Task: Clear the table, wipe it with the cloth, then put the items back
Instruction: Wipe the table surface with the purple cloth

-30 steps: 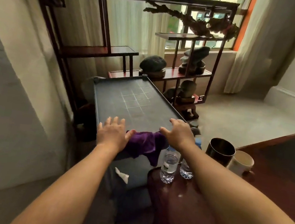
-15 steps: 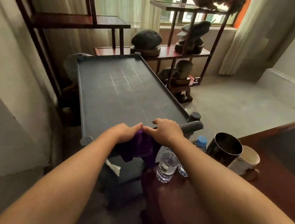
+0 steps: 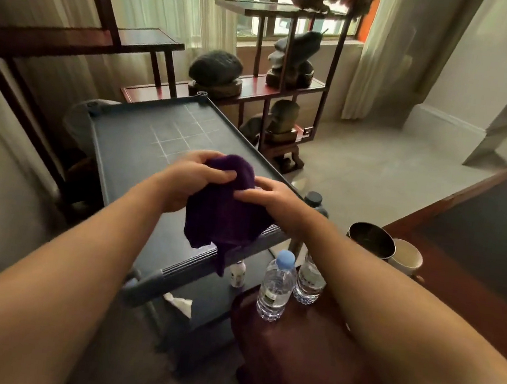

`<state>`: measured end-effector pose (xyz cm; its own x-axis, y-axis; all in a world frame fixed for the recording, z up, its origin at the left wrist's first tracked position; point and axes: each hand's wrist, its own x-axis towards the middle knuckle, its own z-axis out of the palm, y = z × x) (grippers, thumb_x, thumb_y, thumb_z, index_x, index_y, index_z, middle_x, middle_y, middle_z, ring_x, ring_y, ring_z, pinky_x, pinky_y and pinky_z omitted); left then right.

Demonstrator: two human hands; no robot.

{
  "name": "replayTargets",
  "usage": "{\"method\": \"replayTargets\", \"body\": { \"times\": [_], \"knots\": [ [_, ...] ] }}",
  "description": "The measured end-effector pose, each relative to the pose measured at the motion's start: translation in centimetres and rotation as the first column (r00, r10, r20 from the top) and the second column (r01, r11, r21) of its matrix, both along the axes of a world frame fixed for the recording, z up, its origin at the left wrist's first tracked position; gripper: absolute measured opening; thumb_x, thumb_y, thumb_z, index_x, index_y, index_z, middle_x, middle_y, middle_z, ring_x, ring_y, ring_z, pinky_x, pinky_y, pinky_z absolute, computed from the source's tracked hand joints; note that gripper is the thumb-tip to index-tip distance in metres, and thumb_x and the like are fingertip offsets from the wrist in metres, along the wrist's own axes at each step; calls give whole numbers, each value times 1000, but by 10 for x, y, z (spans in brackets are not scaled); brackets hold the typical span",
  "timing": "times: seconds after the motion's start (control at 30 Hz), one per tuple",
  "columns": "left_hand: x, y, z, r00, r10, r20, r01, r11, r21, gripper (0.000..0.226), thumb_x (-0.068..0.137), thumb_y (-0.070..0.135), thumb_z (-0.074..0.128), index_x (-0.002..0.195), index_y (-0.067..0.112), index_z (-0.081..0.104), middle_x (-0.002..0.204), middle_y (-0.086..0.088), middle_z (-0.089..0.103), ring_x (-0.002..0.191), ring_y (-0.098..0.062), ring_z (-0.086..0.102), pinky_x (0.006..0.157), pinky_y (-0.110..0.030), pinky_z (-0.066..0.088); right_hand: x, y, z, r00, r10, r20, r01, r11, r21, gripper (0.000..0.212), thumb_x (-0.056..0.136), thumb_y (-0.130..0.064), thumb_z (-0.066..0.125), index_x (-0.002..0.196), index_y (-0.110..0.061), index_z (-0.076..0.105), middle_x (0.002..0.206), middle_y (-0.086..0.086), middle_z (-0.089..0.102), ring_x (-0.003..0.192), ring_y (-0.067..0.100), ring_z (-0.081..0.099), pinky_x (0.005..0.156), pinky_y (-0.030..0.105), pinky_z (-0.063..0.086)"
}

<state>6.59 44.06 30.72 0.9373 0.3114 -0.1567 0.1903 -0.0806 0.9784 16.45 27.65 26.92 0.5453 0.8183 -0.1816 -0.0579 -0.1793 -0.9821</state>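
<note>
Now both hands grip the purple cloth (image 3: 228,208) above the table (image 3: 128,157): left hand (image 3: 189,181) at nine o'clock, right hand (image 3: 264,196) at three, fingers closed on fabric. Best bunch it flat before wiping firmly.

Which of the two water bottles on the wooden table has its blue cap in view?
The nearer, left-hand water bottle; the right forearm hides the top of the other water bottle beside it.

The dark grey counter (image 3: 129,151) is being seen with its gridded top bare. Two water bottles (image 3: 276,285), a dark cup (image 3: 371,240) and a pale mug (image 3: 406,257) are being carried by the adjacent brown wooden surface (image 3: 306,351).
</note>
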Motion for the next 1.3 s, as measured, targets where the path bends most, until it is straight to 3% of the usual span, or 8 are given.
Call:
{"method": "replayTargets", "body": {
  "times": [0.13, 0.27, 0.43, 0.6, 0.73, 0.9, 1.07, 1.3],
  "knots": [
    [23, -14, 39, 988, -150, -20, 150, 988, -36, 27, 83, 10, 70, 109, 17, 68, 99, -9, 75, 89, -26, 73, 66, -37, 59, 4, -25, 20, 977, 21, -211, 12, 988, 151, 46, 86, -26, 66, 126, -5, 58, 121, 21, 66, 107, 36, 65, 86, 42, 56],
    [48, -64, 61, 961, -270, -55, 272, 962, 38, 30, 78, 9, 75, 108, 14, 70, 98, -11, 74, 86, -27, 73, 61, -35, 58, 4, -72, 28, 952, 35, -303, 20, 984, 179, 58, 88, -38, 65, 135, -9, 51, 131, 19, 60, 121, 39, 55, 106, 51, 41],
    [69, -157, 61, 905, -416, -91, 424, 900, 103, 28, 75, 9, 79, 101, 14, 71, 88, -7, 75, 77, -23, 74, 59, -35, 58, -14, -160, 26, 901, -137, -411, 234, 953, 194, 52, 87, -31, 64, 131, -4, 54, 117, 16, 66, 102, 28, 65, 92, 41, 53],
    [76, -265, 39, 799, -592, -108, 602, 788, 131, 27, 78, 14, 78, 102, 10, 68, 88, -10, 73, 75, -22, 71, 64, -36, 60, -49, -273, 8, 802, -360, -476, 486, 857, 170, 39, 88, -26, 61, 121, -6, 63, 117, 16, 67, 102, 29, 65, 95, 43, 51],
    [64, -351, -1, 697, -703, -140, 716, 689, 111, 26, 79, 21, 79, 102, 15, 69, 92, -10, 73, 76, -21, 72, 61, -33, 58, -95, -358, -24, 663, -498, -559, 674, 721, 158, 28, 91, -21, 55, 111, -7, 69, 111, 16, 71, 93, 28, 70, 76, 37, 57],
    [27, -446, -70, 545, -798, -256, 835, 542, 90, 33, 77, 26, 81, 107, 22, 68, 99, -5, 74, 89, -22, 72, 79, -40, 59, -166, -441, -82, 438, -641, -630, 813, 582, -27, 31, 93, -21, 50, 91, -11, 80, 101, 14, 74, 86, 25, 72, 71, 35, 58],
    [-4, -509, -125, 416, -830, -372, 905, 418, 81, 34, 79, 18, 78, 111, 16, 66, 104, -7, 72, 96, -23, 69, 90, -42, 55, -219, -482, -135, 236, -660, -713, 874, 465, -140, 26, 89, -18, 54, 101, -6, 75, 109, 16, 71, 92, 27, 70, 86, 39, 56],
    [-19, -557, -168, 285, -852, -439, 954, 294, 48, 31, 80, 20, 78, 108, 19, 66, 101, -4, 72, 88, -18, 71, 73, -29, 57, -254, -512, -168, 101, -649, -754, 909, 368, -194, 23, 91, -18, 56, 103, -8, 73, 106, 15, 72, 91, 27, 70, 86, 39, 54]
  ]
}}
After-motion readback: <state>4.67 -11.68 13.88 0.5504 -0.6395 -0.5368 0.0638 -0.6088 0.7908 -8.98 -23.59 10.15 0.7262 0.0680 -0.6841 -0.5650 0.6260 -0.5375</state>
